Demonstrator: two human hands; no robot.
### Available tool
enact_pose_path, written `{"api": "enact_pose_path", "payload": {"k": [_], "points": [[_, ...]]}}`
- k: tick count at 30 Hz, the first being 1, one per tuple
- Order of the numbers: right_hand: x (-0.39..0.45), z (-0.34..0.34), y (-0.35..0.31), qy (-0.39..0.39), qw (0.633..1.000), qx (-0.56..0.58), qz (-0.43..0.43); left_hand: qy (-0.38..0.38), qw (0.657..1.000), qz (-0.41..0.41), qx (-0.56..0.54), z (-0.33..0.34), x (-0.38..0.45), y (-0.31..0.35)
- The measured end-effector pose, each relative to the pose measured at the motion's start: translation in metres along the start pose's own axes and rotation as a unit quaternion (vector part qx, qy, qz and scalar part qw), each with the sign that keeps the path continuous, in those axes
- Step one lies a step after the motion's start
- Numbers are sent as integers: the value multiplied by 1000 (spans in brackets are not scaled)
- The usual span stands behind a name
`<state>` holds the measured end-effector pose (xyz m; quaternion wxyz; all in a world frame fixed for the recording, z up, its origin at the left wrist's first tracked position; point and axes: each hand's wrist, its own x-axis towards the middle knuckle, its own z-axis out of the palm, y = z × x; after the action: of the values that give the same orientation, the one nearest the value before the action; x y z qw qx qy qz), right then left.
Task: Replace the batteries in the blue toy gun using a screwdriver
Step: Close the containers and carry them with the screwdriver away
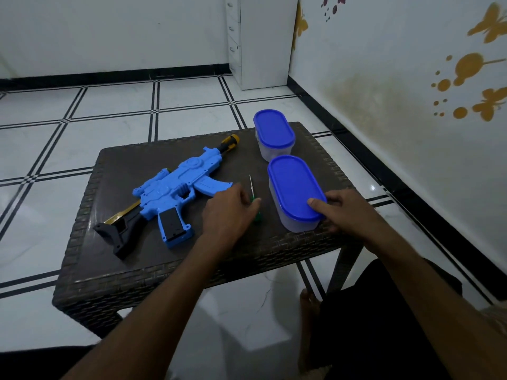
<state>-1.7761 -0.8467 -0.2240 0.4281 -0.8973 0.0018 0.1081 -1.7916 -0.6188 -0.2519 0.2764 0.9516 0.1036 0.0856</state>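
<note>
So on the far left of my little dark wicker table [115, 272] the blue toy gun [175, 187] is lying flat on its side, black stock pointing toward the near left corner and the yellow-and-black muzzle tip aimed at the far side. The grip with the black panel sticks out toward me. Just right of that is my left hand [227, 215], knuckles up, resting over the green handle of the small screwdriver [253, 200]. Its thin metal shaft pokes out away from me past my fingers. I honestly can't tell if my fingers are actually gripping the handle or just lying on it, since the back of my hand covers most of it. Next over is the near container [295, 193], a clear oval tub with a blue lid, and my right hand [345, 209] is wrapped round its near end, thumb pressed on top of the lid and fingers curled down the right side. Behind it, close by, sits the far container [274, 134], same kind, lid on, nobody touching it.
</note>
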Motion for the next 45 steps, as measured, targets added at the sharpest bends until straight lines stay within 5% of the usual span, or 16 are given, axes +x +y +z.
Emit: {"api": "enact_pose_path", "payload": {"k": [9,14,17,20,26,33,39,45], "points": [[7,8,-1,63,997,0,-32,-79,994,-20,77,6,16,16],[14,17,-2,99,994,-4,-37,-140,988,-61,35,-1,20,19],[19,21,0,98,995,18,-8,-184,965,-145,-120,1,22,13],[23,22,-1,91,995,35,21,-170,883,-258,-353,-3,18,17],[23,22,-5,49,995,82,32,-110,821,-290,-480,-13,9,24],[19,29,-14,-16,983,176,43,-96,837,-258,-472,-18,3,24],[19,44,-36,-23,969,242,36,-152,814,-263,-495,-25,7,15],[22,55,-57,-27,977,210,-7,-74,840,-240,-480,-40,3,2]]}}
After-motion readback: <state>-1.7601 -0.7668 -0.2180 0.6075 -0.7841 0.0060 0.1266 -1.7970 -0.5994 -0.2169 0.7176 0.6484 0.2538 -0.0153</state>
